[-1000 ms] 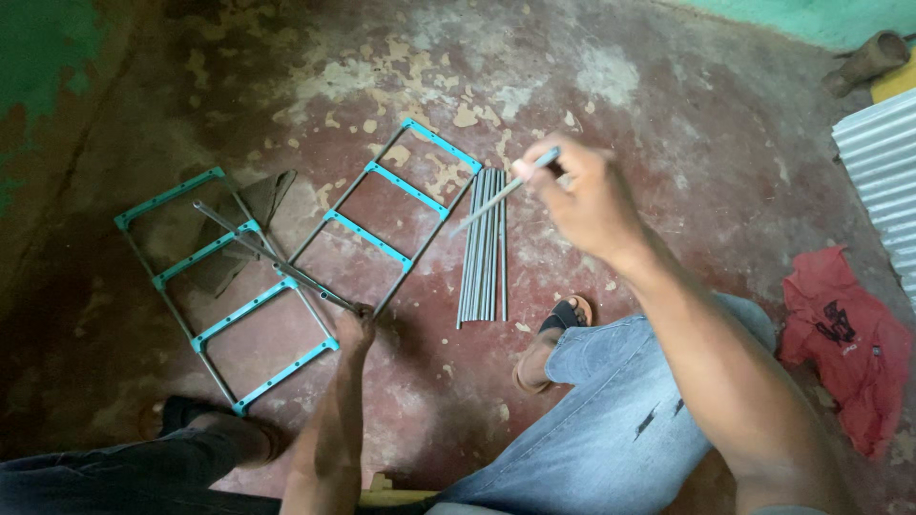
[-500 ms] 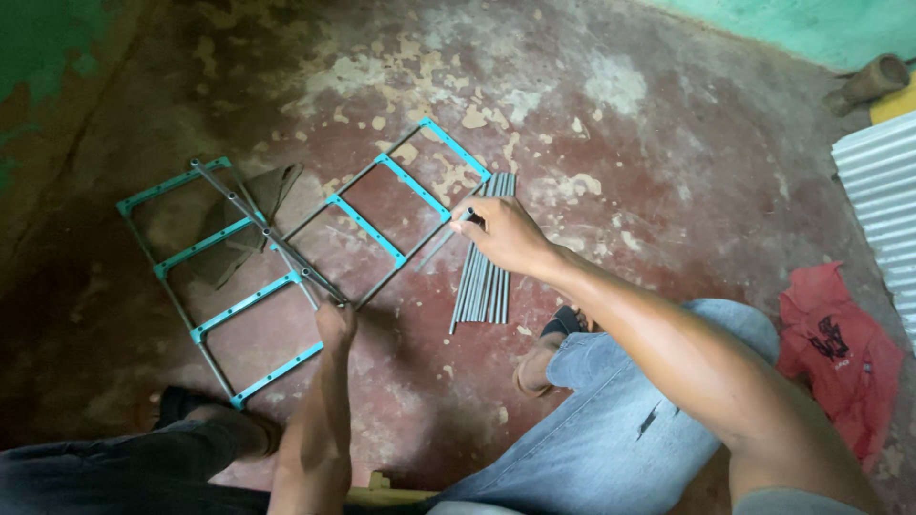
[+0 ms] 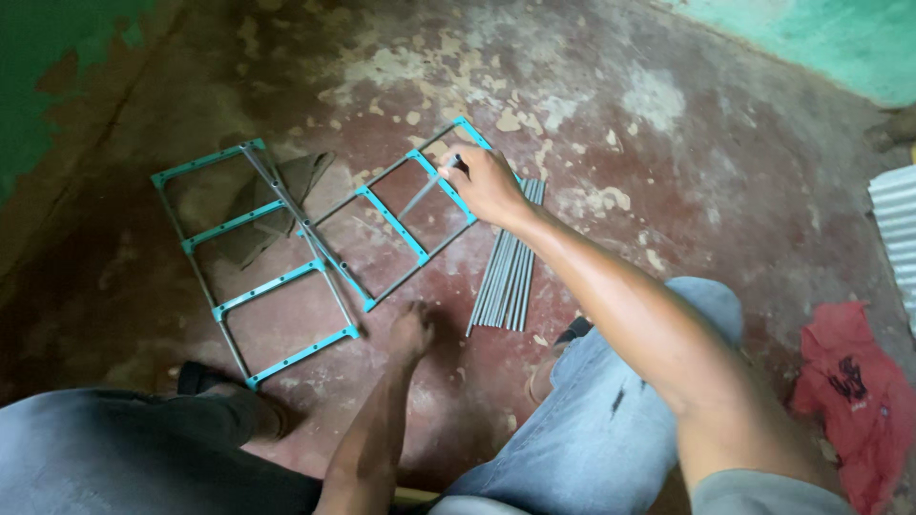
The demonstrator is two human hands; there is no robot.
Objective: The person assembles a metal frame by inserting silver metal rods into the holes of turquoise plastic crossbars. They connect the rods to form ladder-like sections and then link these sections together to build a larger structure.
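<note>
Right hand (image 3: 487,183) gripping thin rod (image 3: 426,191) over teal frame (image 3: 401,224) | left hand (image 3: 412,334) resting on floor, grip unclear | rod bundle (image 3: 506,277) lying unused | frames partly assembled.

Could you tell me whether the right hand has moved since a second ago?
Yes. The right hand, holding a thin rod, has moved left from above the rod bundle onto the teal frame.
</note>
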